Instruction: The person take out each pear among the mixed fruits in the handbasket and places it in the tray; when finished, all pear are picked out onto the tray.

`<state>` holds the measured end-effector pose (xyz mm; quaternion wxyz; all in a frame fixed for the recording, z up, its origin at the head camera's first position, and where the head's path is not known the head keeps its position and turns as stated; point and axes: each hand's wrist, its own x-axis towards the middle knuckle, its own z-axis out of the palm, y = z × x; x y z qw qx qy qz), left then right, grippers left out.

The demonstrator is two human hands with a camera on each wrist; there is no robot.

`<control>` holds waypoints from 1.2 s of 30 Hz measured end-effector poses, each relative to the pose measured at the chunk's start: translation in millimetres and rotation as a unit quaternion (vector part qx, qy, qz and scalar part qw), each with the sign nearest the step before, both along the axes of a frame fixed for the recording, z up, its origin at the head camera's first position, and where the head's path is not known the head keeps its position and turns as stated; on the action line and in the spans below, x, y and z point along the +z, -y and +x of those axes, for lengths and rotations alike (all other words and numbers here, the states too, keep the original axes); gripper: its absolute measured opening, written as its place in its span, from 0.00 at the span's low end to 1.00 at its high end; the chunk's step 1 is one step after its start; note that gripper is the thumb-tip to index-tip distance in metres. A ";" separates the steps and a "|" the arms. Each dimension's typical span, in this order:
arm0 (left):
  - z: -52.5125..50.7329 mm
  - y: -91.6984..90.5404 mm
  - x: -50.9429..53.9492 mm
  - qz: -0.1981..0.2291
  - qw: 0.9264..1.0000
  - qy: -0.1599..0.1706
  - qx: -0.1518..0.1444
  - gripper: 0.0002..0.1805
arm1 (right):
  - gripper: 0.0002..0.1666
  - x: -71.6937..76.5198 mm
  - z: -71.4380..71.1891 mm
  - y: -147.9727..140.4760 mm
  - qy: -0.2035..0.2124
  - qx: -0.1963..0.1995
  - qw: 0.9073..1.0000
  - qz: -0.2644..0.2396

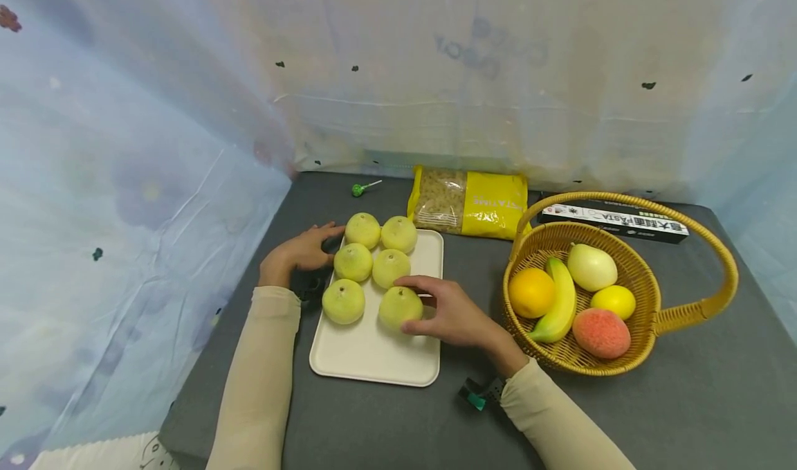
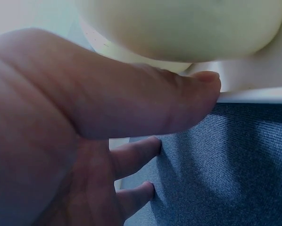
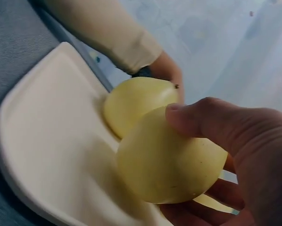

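A cream tray point(image 1: 373, 356) carries several round, pale yellow-green fruits with short stems, in two columns. My right hand point(image 1: 451, 315) grips the nearest fruit of the right column point(image 1: 398, 309), thumb on one side and fingers curled round the other. In the right wrist view this fruit point(image 3: 164, 160) appears tilted over the tray, with another pale fruit point(image 3: 136, 101) behind it. At the tray's left edge lies my left hand point(image 1: 303, 248), beside the left column. Its thumb point(image 2: 178, 99) extends along the tray rim under a fruit point(image 2: 193, 28), and two fingertips touch the dark cloth.
On the right stands a wicker basket point(image 1: 647, 345) with a tall handle, holding an orange, banana, pear, lemon and peach. Behind the tray are a yellow pasta bag point(image 1: 495, 203) and a green lollipop point(image 1: 358, 190). A black pasta box point(image 1: 613, 222) lies behind the basket.
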<state>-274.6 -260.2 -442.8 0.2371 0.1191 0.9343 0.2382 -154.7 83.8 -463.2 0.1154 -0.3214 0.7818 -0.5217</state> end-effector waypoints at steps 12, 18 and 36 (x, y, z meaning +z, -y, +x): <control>-0.6 -0.5 1.2 0.006 1.000 0.003 0.001 0.44 | 0.44 -5.3 6.6 13.1 -0.091 -0.041 0.994 0.046; -0.4 0.3 -0.2 0.006 1.000 0.000 -0.003 0.44 | 0.41 -7.8 11.9 23.0 -0.124 -0.080 0.989 0.026; -1.9 1.8 -1.9 0.007 1.000 0.001 -0.010 0.43 | 0.36 70.1 21.3 -40.7 -0.131 -0.064 0.982 0.120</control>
